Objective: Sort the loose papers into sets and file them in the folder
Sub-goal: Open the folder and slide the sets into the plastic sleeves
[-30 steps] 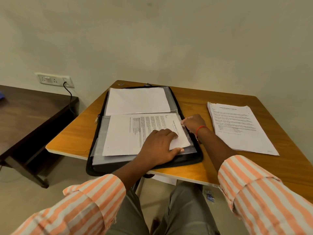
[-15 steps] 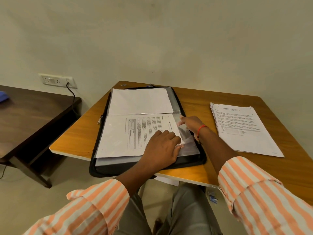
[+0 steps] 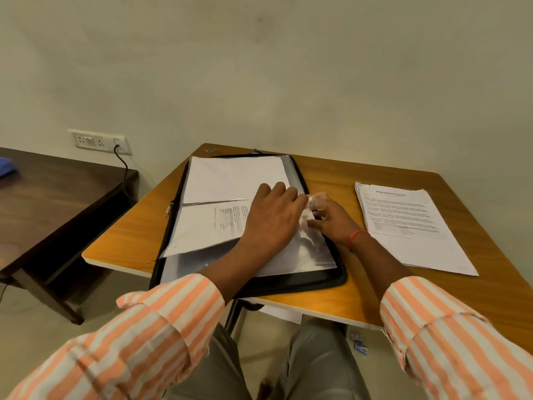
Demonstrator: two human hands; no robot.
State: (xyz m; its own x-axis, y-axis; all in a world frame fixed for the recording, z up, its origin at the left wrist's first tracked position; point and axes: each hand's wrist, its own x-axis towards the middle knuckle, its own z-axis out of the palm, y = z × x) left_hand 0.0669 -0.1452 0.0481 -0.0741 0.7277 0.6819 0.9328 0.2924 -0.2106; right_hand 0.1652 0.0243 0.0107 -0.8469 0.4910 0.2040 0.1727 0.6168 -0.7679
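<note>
A black zip folder [image 3: 326, 280] lies open on the orange wooden table [image 3: 129, 238]. A white sheet [image 3: 230, 179] fills its far half. In the near half, a printed paper [image 3: 207, 229] sits partly inside a clear plastic sleeve [image 3: 305, 252], its near edge tilted. My left hand [image 3: 274, 219] lies flat on that paper, fingers reaching toward the folder's middle fold. My right hand [image 3: 334, 223] pinches the sleeve's crumpled right edge beside the left fingertips. A stack of loose printed papers [image 3: 409, 226] rests to the right of the folder.
A dark wooden table [image 3: 57, 203] stands lower at the left, across a gap. A wall socket [image 3: 98, 141] with a black cable sits above it. The wall runs close behind the table. My knees are under the near edge.
The printed paper has slid left, deeper into the sleeve. My left hand moved away from me toward the folder's fold, and my right hand lifted the sleeve's edge.
</note>
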